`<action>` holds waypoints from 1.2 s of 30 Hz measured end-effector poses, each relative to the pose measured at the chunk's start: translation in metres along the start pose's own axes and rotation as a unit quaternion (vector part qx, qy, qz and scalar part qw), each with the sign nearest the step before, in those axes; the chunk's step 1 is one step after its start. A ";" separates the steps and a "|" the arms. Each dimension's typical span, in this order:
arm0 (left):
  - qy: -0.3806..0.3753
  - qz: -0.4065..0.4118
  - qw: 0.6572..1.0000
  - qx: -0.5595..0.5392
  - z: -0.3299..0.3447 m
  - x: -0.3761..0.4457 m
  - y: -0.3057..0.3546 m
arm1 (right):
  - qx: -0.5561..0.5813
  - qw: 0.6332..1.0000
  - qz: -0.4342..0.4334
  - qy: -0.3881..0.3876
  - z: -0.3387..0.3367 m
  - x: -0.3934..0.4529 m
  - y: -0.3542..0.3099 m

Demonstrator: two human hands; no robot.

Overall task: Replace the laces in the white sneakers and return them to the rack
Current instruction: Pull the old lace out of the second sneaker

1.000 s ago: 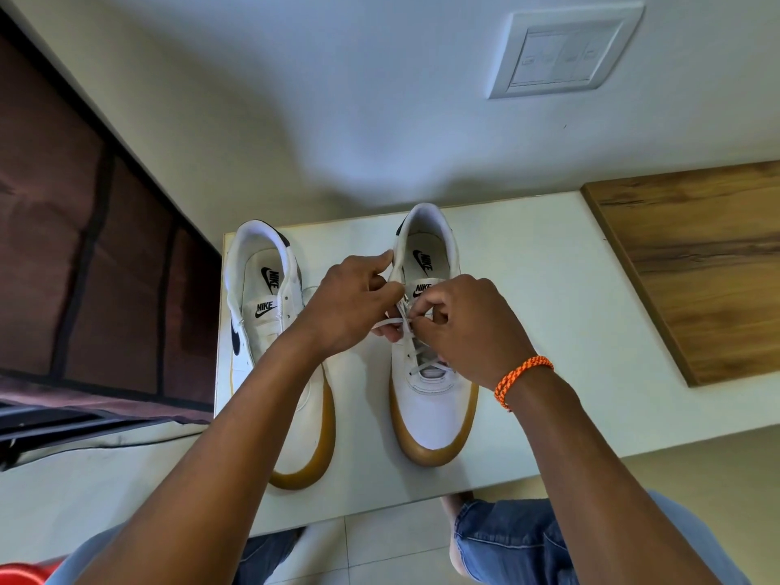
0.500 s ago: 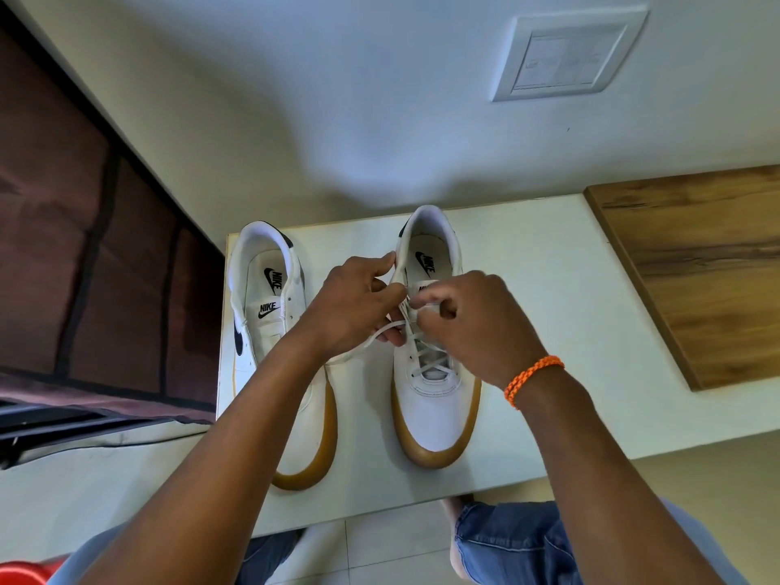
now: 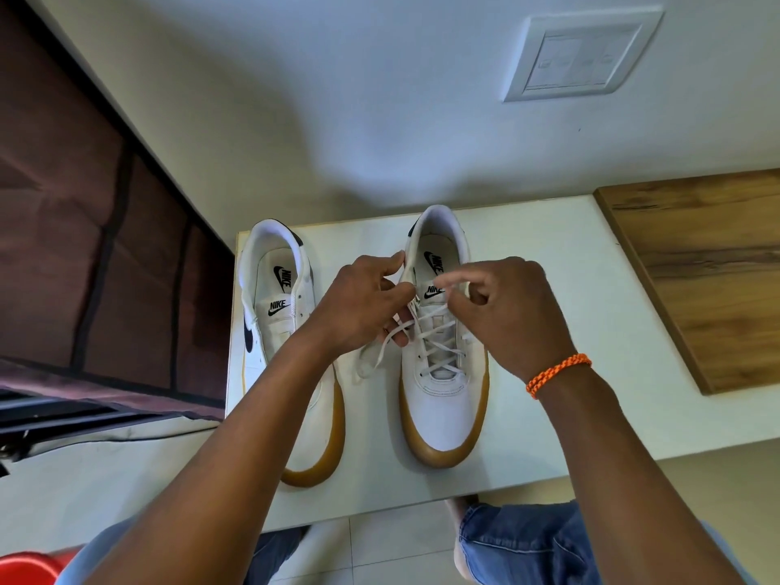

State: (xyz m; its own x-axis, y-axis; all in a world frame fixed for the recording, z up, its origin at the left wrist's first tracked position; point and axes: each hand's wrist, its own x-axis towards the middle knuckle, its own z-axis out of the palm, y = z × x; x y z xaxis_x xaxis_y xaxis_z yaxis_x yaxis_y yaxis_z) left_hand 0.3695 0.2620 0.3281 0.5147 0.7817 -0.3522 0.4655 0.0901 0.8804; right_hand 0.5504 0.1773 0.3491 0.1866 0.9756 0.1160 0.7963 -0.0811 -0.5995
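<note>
While the left hand [image 3: 363, 306] pinches the lace [image 3: 426, 331], the right hand [image 3: 506, 306] pinches its other end over the right shoe [image 3: 443, 365], unlaced shoe [image 3: 291, 344] at 9 o'clock.

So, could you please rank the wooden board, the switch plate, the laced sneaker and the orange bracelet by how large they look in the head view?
1. Wooden board, cut off by the frame edge.
2. Laced sneaker and switch plate: look alike; the plate sits farther away, so unranked.
3. Orange bracelet, smallest.
</note>
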 end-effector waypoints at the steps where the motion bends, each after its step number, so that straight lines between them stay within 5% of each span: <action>1: 0.002 0.003 1.000 0.002 0.000 0.000 0.000 | 0.006 1.000 -0.008 -0.021 0.005 -0.001 -0.004; 7: 0.009 0.015 1.000 0.007 0.000 0.001 0.000 | -0.029 0.993 -0.022 -0.109 0.022 -0.006 -0.005; 14: 0.001 0.011 1.000 0.004 0.000 0.005 -0.006 | 0.020 0.999 0.033 -0.017 -0.001 0.000 0.004; 22: 0.005 0.020 1.000 0.007 0.000 0.005 -0.005 | 0.018 0.995 0.000 -0.098 0.018 -0.005 -0.010; 29: 0.019 0.022 0.999 0.046 0.000 0.010 -0.012 | 0.040 0.999 0.029 -0.003 -0.006 0.001 0.004; 36: 0.010 0.031 0.999 0.033 0.000 0.009 -0.009 | 0.023 0.992 0.005 -0.120 0.020 -0.007 -0.007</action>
State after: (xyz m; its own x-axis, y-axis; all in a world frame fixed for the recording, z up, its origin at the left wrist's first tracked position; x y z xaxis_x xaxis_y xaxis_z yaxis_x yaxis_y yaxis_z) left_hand 0.3702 0.2677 0.3173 0.5293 0.7972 -0.2904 0.4807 0.0003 0.8769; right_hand 0.5324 0.1755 0.3370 0.0467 0.9958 -0.0790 0.7665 -0.0864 -0.6364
